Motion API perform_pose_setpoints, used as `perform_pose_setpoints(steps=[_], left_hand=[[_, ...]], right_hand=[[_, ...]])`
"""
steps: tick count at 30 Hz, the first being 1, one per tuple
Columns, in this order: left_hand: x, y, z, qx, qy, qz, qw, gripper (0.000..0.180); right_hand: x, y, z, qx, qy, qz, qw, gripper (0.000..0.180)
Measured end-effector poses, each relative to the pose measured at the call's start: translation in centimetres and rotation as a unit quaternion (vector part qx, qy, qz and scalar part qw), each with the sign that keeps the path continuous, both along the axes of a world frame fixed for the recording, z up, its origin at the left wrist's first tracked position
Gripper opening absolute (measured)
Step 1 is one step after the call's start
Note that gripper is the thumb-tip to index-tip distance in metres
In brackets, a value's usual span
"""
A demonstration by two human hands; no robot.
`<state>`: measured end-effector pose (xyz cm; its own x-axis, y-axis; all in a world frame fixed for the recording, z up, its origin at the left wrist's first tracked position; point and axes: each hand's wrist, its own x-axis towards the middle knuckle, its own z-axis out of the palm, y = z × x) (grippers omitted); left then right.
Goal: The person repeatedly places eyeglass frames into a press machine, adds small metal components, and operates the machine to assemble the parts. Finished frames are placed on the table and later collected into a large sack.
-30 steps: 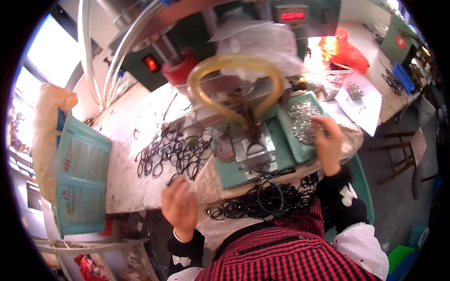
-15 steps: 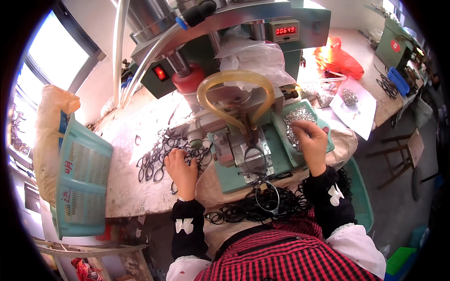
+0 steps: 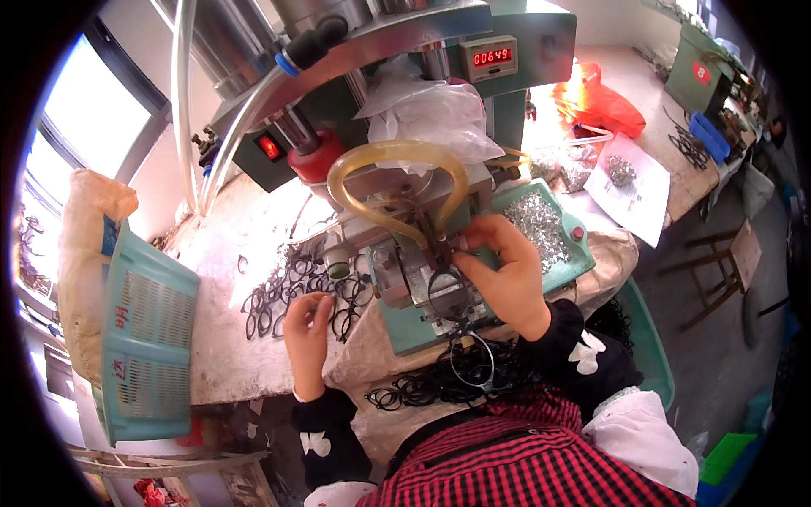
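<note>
Head view, right hand (image 3: 505,275): narrowly pinched at metal fixture (image 3: 416,287), centre; cannot tell whether gripping anything.
Left hand (image 3: 306,334): half-curled beside black rings (image 3: 309,275), left of centre; cannot tell whether holding any.
Metal pieces (image 3: 538,226): in green tray (image 3: 581,256), centre right.

At ten o'clock, bright daylight fills a dark-framed window (image 3: 93,106). Near nine, a pale sack (image 3: 83,228) rises behind a turquoise slatted plastic basket (image 3: 150,338), which stands on its side. Between seven and eight is a pale frame (image 3: 173,464), partly cut off. A crumpled orange-red plastic bag (image 3: 604,108) lies just short of two o'clock; beyond two, a blue tray (image 3: 708,138) sits near a green machine (image 3: 686,66). A wooden stool (image 3: 743,252) stands at three, a bright green box (image 3: 725,458) at four.
</note>
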<state>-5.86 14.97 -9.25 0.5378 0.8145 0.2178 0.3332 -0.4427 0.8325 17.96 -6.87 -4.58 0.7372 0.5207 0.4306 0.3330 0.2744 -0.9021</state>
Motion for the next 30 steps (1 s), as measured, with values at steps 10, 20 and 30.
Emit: perform_pose_setpoints(steps=[10, 20, 30], left_hand=[[1.7, -11.7, 12.9, 0.49, -0.057, -0.263, 0.829, 0.035], [7.4, -15.7, 10.0, 0.565, 0.024, -0.377, 0.733, 0.029], [7.5, -15.5, 9.2, 0.556, -0.006, -0.359, 0.75, 0.021]], right_hand=[[-2.4, 0.8, 0.9, 0.083, 0.206, 0.092, 0.971, 0.046], [6.3, -4.0, -4.4, -0.269, -0.333, -0.212, 0.879, 0.021], [7.8, -4.2, -7.1, -0.217, -0.443, -0.139, 0.859, 0.014]])
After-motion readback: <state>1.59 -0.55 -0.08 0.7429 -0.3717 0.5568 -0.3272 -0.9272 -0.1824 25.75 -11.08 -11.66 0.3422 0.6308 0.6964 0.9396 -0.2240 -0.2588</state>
